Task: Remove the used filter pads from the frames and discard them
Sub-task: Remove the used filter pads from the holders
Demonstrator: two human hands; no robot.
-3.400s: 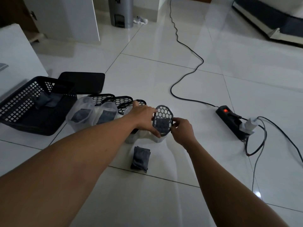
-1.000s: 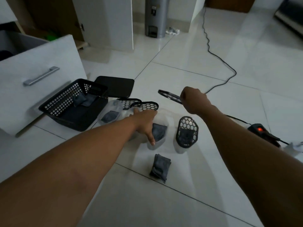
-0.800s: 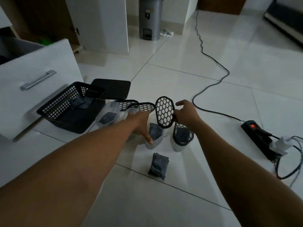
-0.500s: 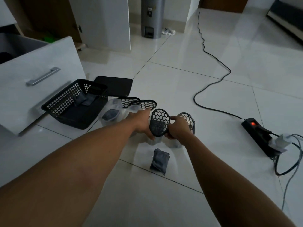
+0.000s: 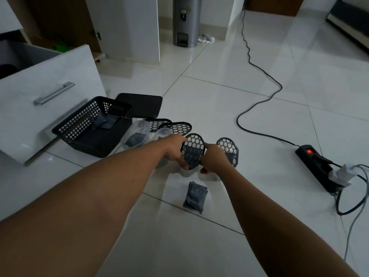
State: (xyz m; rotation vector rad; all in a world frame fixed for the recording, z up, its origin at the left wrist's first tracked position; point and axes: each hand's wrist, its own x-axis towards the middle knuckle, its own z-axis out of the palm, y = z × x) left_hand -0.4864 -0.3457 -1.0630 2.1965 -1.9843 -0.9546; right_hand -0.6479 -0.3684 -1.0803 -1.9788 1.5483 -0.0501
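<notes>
The frame [image 5: 192,150] has come down — left hand [image 5: 175,150] and right hand [image 5: 212,158] each pinch an edge; hard prising could crack it.

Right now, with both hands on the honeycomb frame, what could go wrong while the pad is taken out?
1. The left hand and right hand both grip the thin frame; a hard pull might crack its grid.
2. A loose pad lies on the floor, outside the basket; it could be forgotten.
3. The power strip nearby shows a red light; a flung pad might hit it.
</notes>
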